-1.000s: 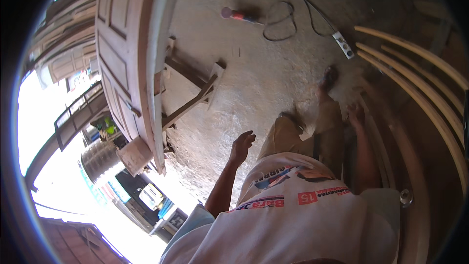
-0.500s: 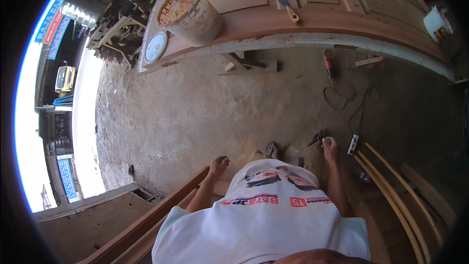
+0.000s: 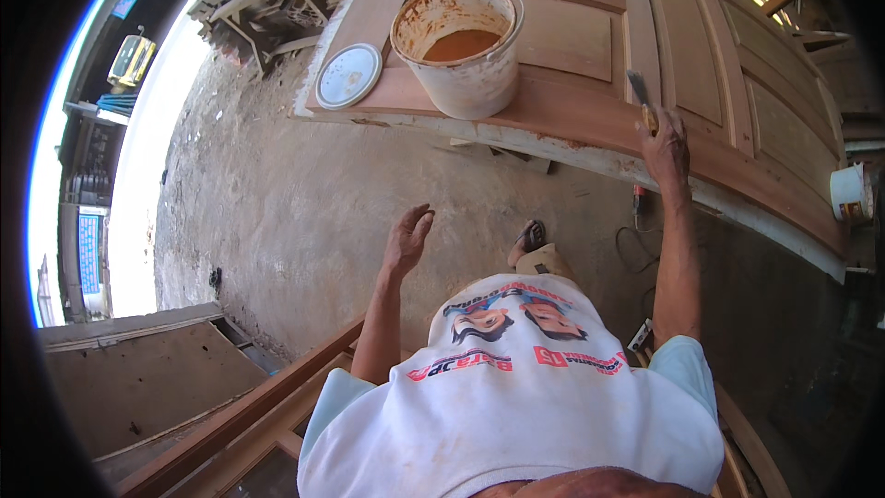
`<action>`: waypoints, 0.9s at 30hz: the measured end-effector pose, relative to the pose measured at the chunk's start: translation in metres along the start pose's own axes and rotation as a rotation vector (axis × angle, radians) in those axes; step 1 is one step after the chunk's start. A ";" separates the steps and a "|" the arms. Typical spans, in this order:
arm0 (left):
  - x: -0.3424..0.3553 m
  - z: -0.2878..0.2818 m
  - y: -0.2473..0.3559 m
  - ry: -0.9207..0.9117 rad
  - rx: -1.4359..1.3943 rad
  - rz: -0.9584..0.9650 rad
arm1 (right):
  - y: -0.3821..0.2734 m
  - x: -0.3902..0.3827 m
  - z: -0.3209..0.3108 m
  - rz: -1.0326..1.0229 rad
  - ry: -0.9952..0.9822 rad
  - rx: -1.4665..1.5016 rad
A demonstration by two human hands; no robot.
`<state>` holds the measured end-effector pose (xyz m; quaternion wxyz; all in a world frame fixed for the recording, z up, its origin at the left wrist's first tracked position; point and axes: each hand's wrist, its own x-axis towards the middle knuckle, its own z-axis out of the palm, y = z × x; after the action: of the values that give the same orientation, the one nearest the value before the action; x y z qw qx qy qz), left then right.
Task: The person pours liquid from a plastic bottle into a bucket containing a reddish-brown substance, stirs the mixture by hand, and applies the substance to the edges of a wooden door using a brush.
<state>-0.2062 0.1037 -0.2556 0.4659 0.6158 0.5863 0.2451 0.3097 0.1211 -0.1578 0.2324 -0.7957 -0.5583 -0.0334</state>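
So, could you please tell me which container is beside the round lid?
The larger container, with reddish-brown contents; the smaller white container sits apart, near the panelled door's right end.

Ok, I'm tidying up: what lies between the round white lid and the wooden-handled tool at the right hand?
The head view shows the bucket between lid and tool; from bucket to tool, the door is bare.

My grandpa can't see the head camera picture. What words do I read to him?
A person's right hand touches a scraper-like tool on a panelled wooden door, while the left hand is empty above the floor. On the door, a stained bucket stands beside a round white lid.
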 end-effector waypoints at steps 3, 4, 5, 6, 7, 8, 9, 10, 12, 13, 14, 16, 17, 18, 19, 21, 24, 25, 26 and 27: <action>0.015 -0.013 0.012 0.092 -0.019 -0.052 | 0.027 0.016 0.026 -0.084 -0.085 -0.084; 0.017 -0.018 0.014 0.132 -0.035 -0.080 | 0.031 0.020 0.028 -0.109 -0.108 -0.099; 0.020 -0.024 0.014 0.169 -0.051 -0.106 | 0.033 0.024 0.033 -0.133 -0.131 -0.116; 0.017 -0.028 0.004 0.218 -0.115 -0.121 | 0.027 0.027 0.031 -0.119 -0.181 -0.078; 0.023 -0.033 -0.002 0.278 -0.116 -0.097 | 0.018 0.039 0.021 -0.099 -0.208 -0.051; 0.028 -0.040 -0.009 0.338 -0.114 -0.074 | 0.007 0.052 0.010 -0.076 -0.235 -0.024; 0.031 -0.041 -0.014 0.402 -0.112 -0.054 | -0.007 0.067 -0.004 -0.079 -0.216 0.052; 0.040 -0.042 -0.005 0.447 -0.104 -0.038 | -0.022 0.080 -0.020 -0.066 -0.192 0.122; 0.063 -0.060 0.048 0.521 -0.077 0.006 | -0.066 0.099 -0.057 -0.138 -0.086 0.252; 0.075 -0.067 0.073 0.521 -0.064 0.130 | -0.098 0.109 -0.076 -0.240 -0.009 0.312; 0.089 -0.070 0.098 0.522 -0.057 0.261 | -0.121 0.119 -0.094 -0.348 -0.043 0.330; 0.115 -0.076 0.141 0.462 -0.041 0.509 | -0.173 0.133 -0.113 -0.566 -0.139 0.342; 0.126 -0.080 0.157 0.437 -0.028 0.600 | -0.198 0.141 -0.113 -0.678 -0.192 0.350; 0.142 -0.080 0.169 0.404 -0.038 0.704 | -0.219 0.149 -0.112 -0.739 -0.279 0.228; 0.156 -0.081 0.183 0.388 0.023 0.775 | -0.237 0.158 -0.109 -0.797 -0.367 0.110; 0.180 -0.078 0.200 0.343 0.134 0.919 | -0.258 0.175 -0.089 -0.877 -0.470 -0.084; 0.203 -0.060 0.194 0.189 -0.129 0.858 | -0.275 0.195 -0.056 -0.967 -0.486 -0.239; 0.204 -0.058 0.193 0.168 -0.152 0.846 | -0.281 0.200 -0.050 -1.000 -0.474 -0.240; 0.201 -0.059 0.194 0.148 -0.173 0.833 | -0.287 0.203 -0.045 -1.034 -0.463 -0.239; 0.196 -0.059 0.193 0.134 -0.191 0.823 | -0.295 0.202 -0.043 -1.001 -0.507 -0.305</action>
<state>-0.1236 0.3306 -0.1111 0.3448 0.7352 0.2954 0.5033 0.1278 0.3592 0.0414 -0.0702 -0.4423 -0.8937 -0.0276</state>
